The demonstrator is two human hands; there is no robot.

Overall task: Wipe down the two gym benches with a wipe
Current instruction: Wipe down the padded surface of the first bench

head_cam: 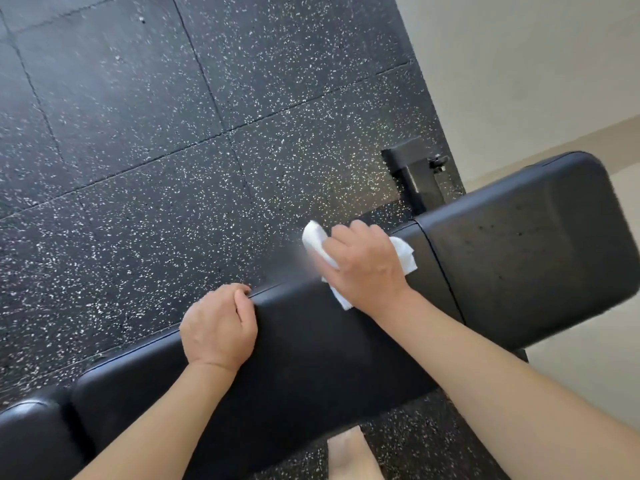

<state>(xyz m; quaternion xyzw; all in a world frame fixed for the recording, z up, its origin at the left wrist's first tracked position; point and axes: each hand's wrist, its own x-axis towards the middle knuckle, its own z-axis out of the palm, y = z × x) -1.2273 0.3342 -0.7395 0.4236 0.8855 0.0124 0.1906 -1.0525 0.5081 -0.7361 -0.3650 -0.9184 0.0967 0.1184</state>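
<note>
1. The right hand [365, 268] lies palm-down on the far edge of the black bench [311, 341], its fingers curled over a crumpled white wipe [318, 244] and pressing it against the padding.
2. The wipe sticks out on both sides of that hand and below it near the wrist, and part of it hangs past the bench's far edge.
3. The left hand [218, 327] rests on the same far edge, nearer the bench's left end, with its fingers curled over the rim and gripping it; it holds nothing else.
4. The two hands are near each other but apart.
5. Just right of the right hand a narrow seam [440, 268] splits the long pad from a shorter pad [526, 244] at the bench's right end.
6. Beyond that seam, a black metal frame part [412, 174] stands on the floor.
7. The speckled black rubber floor [138, 133] lies past the far edge, and a pale wall [536, 64] rises at the right.
</note>
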